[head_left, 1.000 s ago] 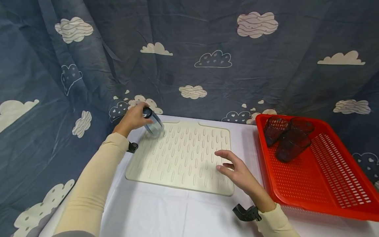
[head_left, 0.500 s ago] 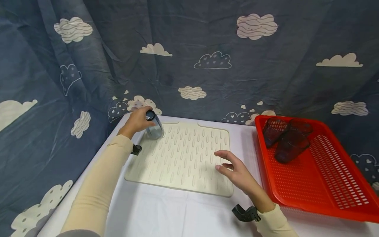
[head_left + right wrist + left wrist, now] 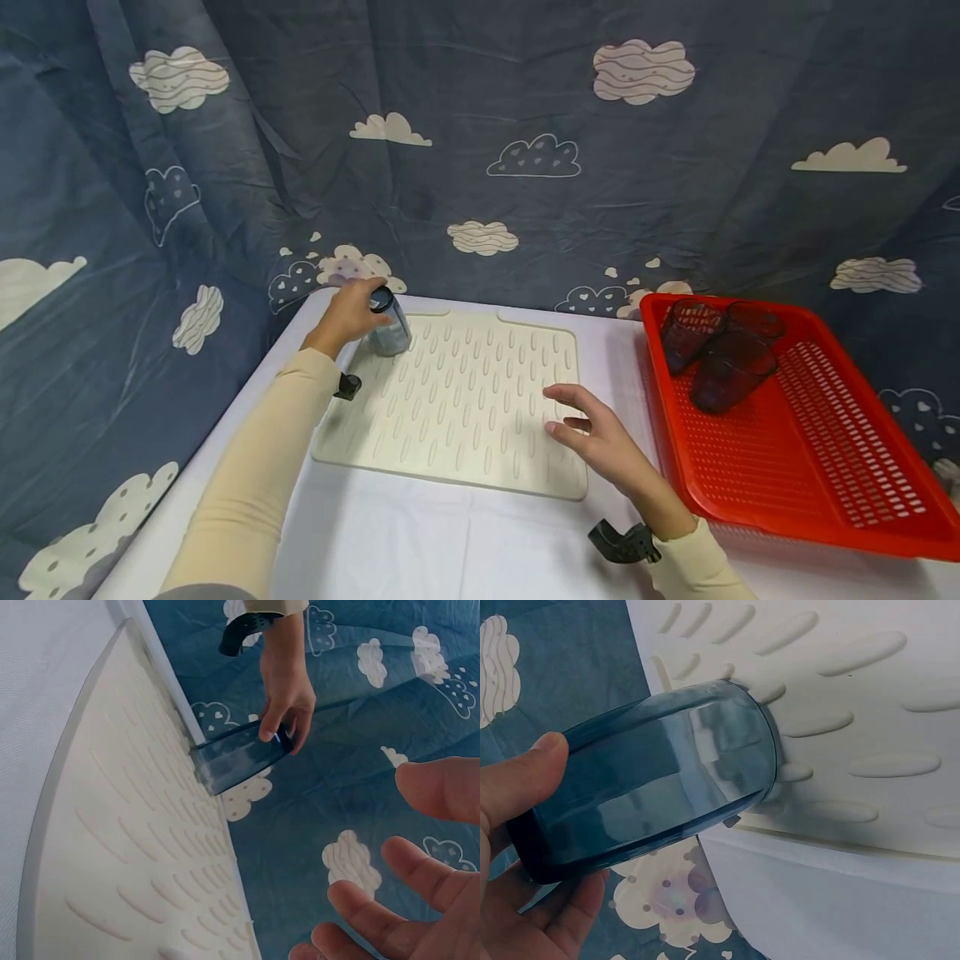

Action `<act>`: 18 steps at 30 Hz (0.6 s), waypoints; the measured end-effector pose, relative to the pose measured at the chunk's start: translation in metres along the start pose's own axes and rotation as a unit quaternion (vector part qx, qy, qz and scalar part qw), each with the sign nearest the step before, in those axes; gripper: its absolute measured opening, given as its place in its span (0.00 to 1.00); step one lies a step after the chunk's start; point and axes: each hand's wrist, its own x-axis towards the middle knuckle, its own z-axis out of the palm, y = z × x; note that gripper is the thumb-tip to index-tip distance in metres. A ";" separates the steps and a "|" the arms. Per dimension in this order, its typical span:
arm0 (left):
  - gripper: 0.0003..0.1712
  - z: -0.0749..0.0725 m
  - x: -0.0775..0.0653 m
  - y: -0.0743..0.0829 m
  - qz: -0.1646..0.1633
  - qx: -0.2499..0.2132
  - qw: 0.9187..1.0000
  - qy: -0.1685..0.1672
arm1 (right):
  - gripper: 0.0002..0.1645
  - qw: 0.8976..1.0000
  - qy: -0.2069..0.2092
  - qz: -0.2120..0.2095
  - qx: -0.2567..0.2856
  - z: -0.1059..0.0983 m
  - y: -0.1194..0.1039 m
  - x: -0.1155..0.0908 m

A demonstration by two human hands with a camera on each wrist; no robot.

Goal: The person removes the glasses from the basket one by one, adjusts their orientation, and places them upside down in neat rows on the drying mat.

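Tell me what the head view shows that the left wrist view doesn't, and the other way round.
Only the head view: the red basket with three dark glasses inside, and the right hand, holding nothing.

Only the left wrist view: on the left hand, the fingertips opposite the thumb, hidden from the head camera.

Both: the left hand gripping a blue glass, the ridged mat, white cloth and cloud-patterned curtain.

Room over mat (image 3: 457, 408), apparently little between tumblers (image 3: 731, 375).

Glossy tumbler (image 3: 660, 780), matt ridged mat (image 3: 465, 400)
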 end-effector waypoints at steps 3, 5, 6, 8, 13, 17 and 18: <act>0.43 0.001 0.000 0.001 -0.009 -0.003 1.000 -0.002 | 0.26 1.000 0.001 0.004 0.000 -0.001 0.001 -0.001; 0.43 0.002 0.000 0.000 -0.015 -0.005 1.000 -0.004 | 0.27 1.000 0.000 0.006 0.001 -0.001 0.001 -0.001; 0.43 0.002 0.000 -0.001 -0.016 -0.006 1.000 -0.005 | 0.27 1.000 0.001 0.006 0.001 -0.001 0.001 -0.001; 0.43 0.003 0.001 -0.001 -0.016 -0.006 1.000 -0.004 | 0.26 1.000 0.001 0.007 0.001 0.000 0.001 -0.001; 0.42 0.006 0.003 -0.003 -0.019 -0.006 1.000 -0.002 | 0.25 1.000 0.000 0.014 0.004 0.001 0.002 0.001; 0.42 0.009 0.004 -0.003 -0.024 -0.020 0.999 -0.007 | 0.25 1.000 -0.003 0.022 0.006 0.002 0.003 0.000; 0.41 0.010 0.004 -0.004 -0.026 -0.024 0.999 -0.007 | 0.25 1.000 -0.003 0.024 0.007 0.002 0.003 -0.001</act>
